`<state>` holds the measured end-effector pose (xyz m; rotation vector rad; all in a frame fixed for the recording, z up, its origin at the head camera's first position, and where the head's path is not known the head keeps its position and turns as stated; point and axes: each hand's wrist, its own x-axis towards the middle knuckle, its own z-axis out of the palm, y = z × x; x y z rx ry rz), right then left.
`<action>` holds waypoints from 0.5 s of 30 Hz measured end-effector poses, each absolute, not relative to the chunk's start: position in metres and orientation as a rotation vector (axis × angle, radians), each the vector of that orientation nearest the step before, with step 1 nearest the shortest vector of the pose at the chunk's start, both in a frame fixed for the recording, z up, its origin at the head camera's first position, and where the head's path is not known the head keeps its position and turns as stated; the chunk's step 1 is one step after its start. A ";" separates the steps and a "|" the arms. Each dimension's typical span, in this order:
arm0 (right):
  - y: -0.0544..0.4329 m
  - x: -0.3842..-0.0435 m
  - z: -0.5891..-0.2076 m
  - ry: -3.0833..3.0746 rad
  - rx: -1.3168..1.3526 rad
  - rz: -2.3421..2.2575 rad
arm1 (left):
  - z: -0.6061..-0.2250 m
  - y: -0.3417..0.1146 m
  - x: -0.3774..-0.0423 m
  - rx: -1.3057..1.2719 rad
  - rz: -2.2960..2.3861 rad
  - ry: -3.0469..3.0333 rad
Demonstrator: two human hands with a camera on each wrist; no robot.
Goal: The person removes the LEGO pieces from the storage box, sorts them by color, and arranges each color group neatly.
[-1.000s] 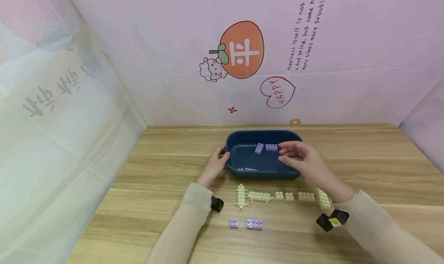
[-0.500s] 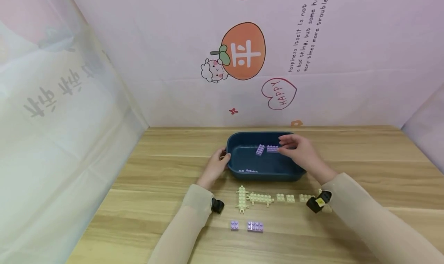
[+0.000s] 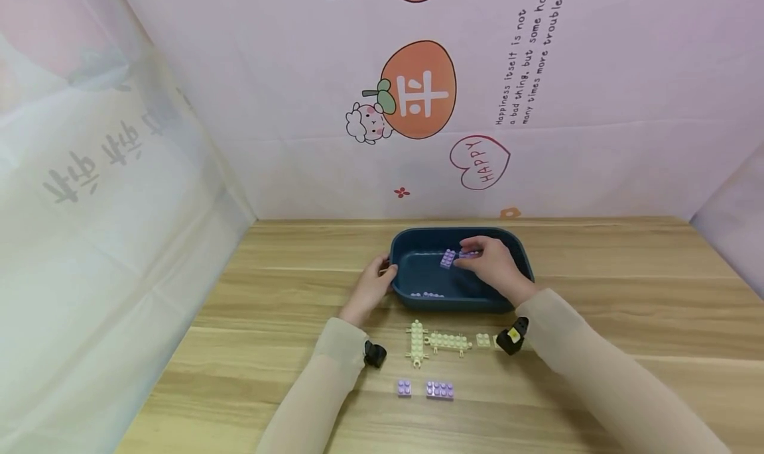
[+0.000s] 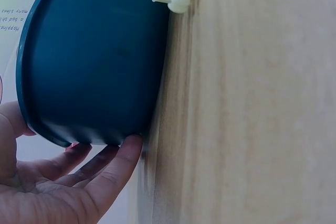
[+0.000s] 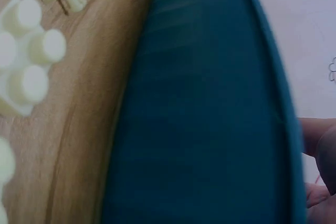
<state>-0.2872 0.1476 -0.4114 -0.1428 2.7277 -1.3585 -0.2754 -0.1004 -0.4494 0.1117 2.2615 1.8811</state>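
Note:
My left hand (image 3: pixel 366 289) holds the left end of a dark blue plastic box (image 3: pixel 456 304); the left wrist view shows its thumb at the rim and its fingers against the outer wall. Over the inside of the box, my right hand (image 3: pixel 494 263) has thumb and fingertips apart around a purple building brick (image 3: pixel 468 254), partly covered by the fingers. Another purple brick (image 3: pixel 447 259) lies just left of them. More purple bricks (image 3: pixel 427 295) peep above the near wall. In the right wrist view, the box wall (image 5: pixel 205 119) hides most of that hand.
Before the box lie cream studded pieces with side clips (image 3: pixel 417 343), a similar piece (image 3: pixel 449 341) and a small cream brick (image 3: pixel 483 340). Nearer are a small purple brick (image 3: pixel 404 388) and a longer one (image 3: pixel 440 390). A printed cloth (image 3: pixel 334 175) hangs behind the wooden table (image 3: pixel 286 295).
My right hand has moved left across the box to the purple bricks, and its forearm now covers cream bricks seen earlier. The left hand stays at the box's end.

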 end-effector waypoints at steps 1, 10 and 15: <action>0.146 -0.289 -0.413 2.731 -0.131 -1.348 | -0.450 -0.100 -0.276 0.111 1.883 2.262; 0.136 -0.297 -0.421 2.724 -0.022 -1.299 | -0.451 -0.099 -0.278 0.087 1.883 2.272; 0.130 -0.298 -0.423 2.746 -0.013 -1.257 | -0.452 -0.101 -0.279 0.092 1.881 2.274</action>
